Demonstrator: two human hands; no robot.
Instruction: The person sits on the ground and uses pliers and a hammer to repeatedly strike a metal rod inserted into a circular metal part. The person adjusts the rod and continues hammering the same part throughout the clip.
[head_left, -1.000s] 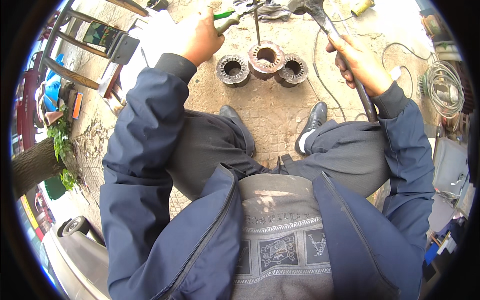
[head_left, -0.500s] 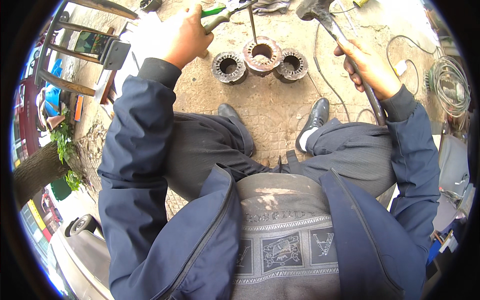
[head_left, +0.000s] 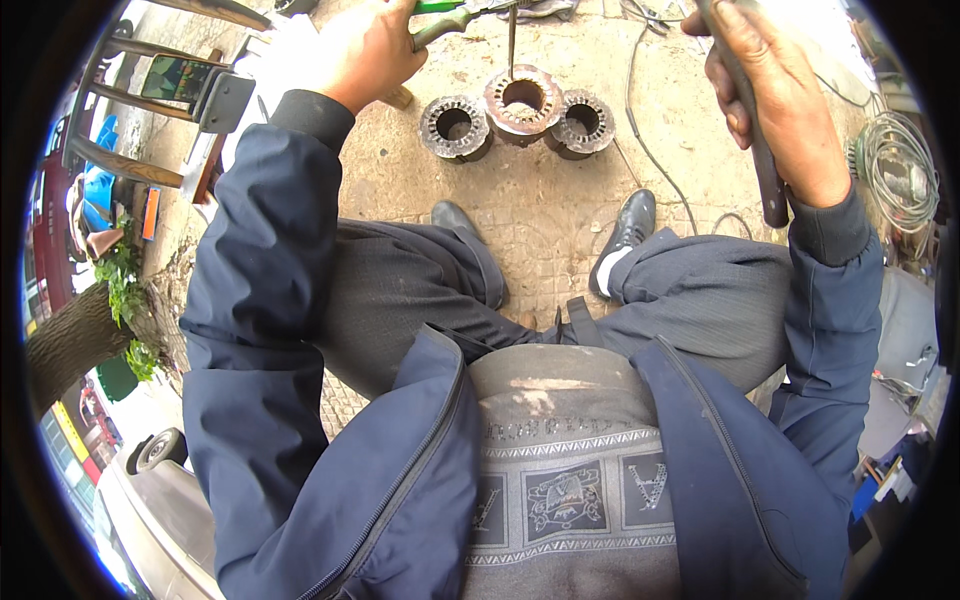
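Note:
My left hand (head_left: 362, 55), at the upper left, is closed round green-handled pliers (head_left: 442, 28). Their jaws reach a thin metal rod (head_left: 513, 42) that stands nearly upright, its lower end at the far rim of the middle slotted metal ring core (head_left: 521, 124). Similar dark cores flank it, one on the left (head_left: 458, 153) and one on the right (head_left: 582, 150), all on the ground beyond my feet. On the upper right, my right hand (head_left: 785, 95) grips a hammer by its dark handle (head_left: 757, 125). The hammer's head lies outside the picture.
A wooden-framed stool or chair (head_left: 130, 170) with a phone (head_left: 178, 80) on it stands at the left. A black cable (head_left: 650, 145) runs over the ground right of the cores. Coiled wire (head_left: 895, 170) lies at the far right. My shoes (head_left: 628, 230) are planted just this side of the cores.
My right hand has risen and moved right with the hammer, carrying its head out of view. My left hand and the pliers have shifted slightly up in the picture. The cores stay put.

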